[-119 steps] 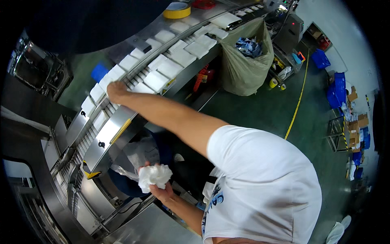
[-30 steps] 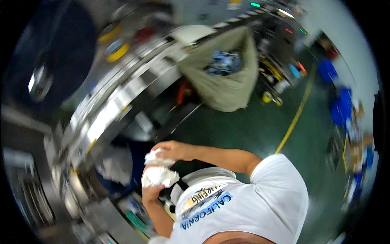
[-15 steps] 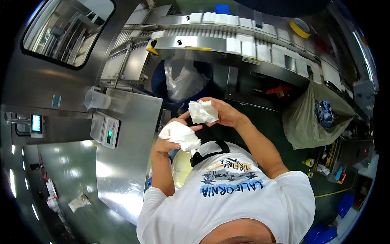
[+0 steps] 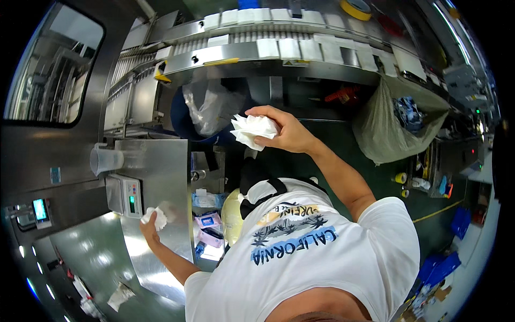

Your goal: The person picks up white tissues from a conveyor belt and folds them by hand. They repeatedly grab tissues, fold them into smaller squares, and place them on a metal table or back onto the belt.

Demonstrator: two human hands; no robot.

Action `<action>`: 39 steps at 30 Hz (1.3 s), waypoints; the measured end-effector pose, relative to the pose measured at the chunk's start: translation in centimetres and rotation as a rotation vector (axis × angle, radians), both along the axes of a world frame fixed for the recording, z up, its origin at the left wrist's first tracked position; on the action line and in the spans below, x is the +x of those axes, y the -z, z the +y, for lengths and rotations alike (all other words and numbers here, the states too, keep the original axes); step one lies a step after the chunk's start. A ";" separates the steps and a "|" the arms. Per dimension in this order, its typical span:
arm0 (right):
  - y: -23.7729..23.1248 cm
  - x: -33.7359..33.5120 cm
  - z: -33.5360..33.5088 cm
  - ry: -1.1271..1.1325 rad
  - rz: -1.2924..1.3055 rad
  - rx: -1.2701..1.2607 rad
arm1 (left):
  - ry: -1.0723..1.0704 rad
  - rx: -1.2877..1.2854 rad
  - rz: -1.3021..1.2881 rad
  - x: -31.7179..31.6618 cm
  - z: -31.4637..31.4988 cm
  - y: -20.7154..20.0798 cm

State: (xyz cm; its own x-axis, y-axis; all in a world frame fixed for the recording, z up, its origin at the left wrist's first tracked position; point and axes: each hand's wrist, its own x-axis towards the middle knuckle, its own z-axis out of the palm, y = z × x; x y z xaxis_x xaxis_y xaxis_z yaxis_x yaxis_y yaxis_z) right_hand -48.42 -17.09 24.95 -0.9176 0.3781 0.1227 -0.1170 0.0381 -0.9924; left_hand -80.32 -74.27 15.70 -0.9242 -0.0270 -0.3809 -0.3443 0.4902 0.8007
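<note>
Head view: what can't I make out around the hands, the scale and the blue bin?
All in the head view:
Left hand: whether its white wad touches the steel table; seen from above, any gap is hidden.
Right hand: some fingers, hidden by the white bundle.
Scale: its reading, too small.
Blue bin: its bottom, covered by the clear bag.
</note>
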 end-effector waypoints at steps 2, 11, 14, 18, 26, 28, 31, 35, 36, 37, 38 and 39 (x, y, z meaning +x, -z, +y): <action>-0.7 1.6 0.0 0.083 -0.006 0.098 | -0.044 0.025 0.050 -0.3 0.7 0.7; -1.7 6.6 -0.8 0.218 0.156 0.173 | 0.072 -0.187 -0.255 -2.8 -0.4 -0.2; -2.5 7.8 -0.9 0.253 0.158 0.176 | 0.039 -0.316 -0.231 -3.4 -0.3 -0.4; -1.3 9.2 -0.3 0.325 0.153 0.020 | 0.237 -0.486 -0.087 -6.3 -2.2 -1.1; 0.3 11.1 -1.8 0.386 0.115 -0.249 | 0.291 -0.514 0.746 0.4 12.7 -2.2; 0.1 11.4 -2.4 0.398 0.100 -0.208 | 0.484 -0.307 0.602 4.1 18.0 -4.5; -0.3 11.8 -3.6 0.404 0.073 -0.178 | 0.791 0.516 0.150 15.9 32.9 -7.6; -2.6 12.5 -5.2 0.357 -0.018 -0.142 | 0.988 0.902 -0.253 24.5 43.6 -7.9; -3.1 12.9 -5.1 0.364 -0.038 -0.098 | 1.035 0.992 -0.341 25.7 45.0 -8.0; -3.5 13.5 -5.1 0.377 -0.060 -0.060 | 1.146 1.130 -0.407 26.6 46.1 -7.7; -3.7 13.5 -5.2 0.386 -0.080 -0.021 | 1.256 1.268 -0.469 27.1 46.5 -7.2; -2.5 13.1 -5.1 0.473 -0.042 0.162 | 1.229 1.205 -0.502 27.2 46.6 -6.6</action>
